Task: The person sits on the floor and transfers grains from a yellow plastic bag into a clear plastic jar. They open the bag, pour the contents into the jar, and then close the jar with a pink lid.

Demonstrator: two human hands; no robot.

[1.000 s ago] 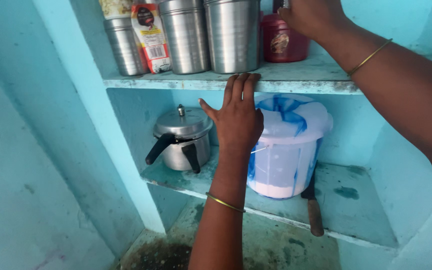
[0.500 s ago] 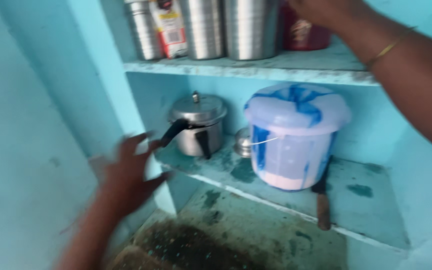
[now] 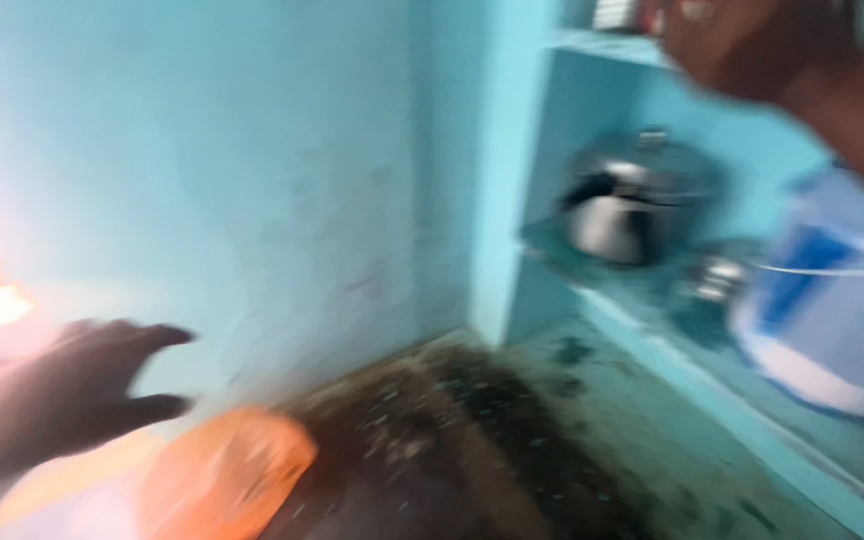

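1. Head camera, left side: the picture is badly smeared by motion. The left hand (image 3: 62,395) hangs low at the left edge, fingers spread apart and holding nothing. Just beside it, lower and to the right, sits a blurred orange thing (image 3: 222,475) whose kind cannot be told. The hand is near it but not touching.

2. Head camera, right side: the right hand (image 3: 742,40) is raised to the top shelf (image 3: 602,45). Blur hides whether it grips anything there, so I cannot tell. Below, on the lower shelf (image 3: 712,400), stand a steel pressure cooker (image 3: 632,205) with a black handle and, further right, a white and blue bucket (image 3: 837,310), with a small shiny steel thing between them.

3. Head camera, middle: a turquoise wall (image 3: 252,180) meets a dark, dirty floor patch (image 3: 472,450).

4. Risk, as a judgement: with the view swinging this fast, the open left hand could knock the orange thing, and the raised arm could brush the bucket off its shelf.
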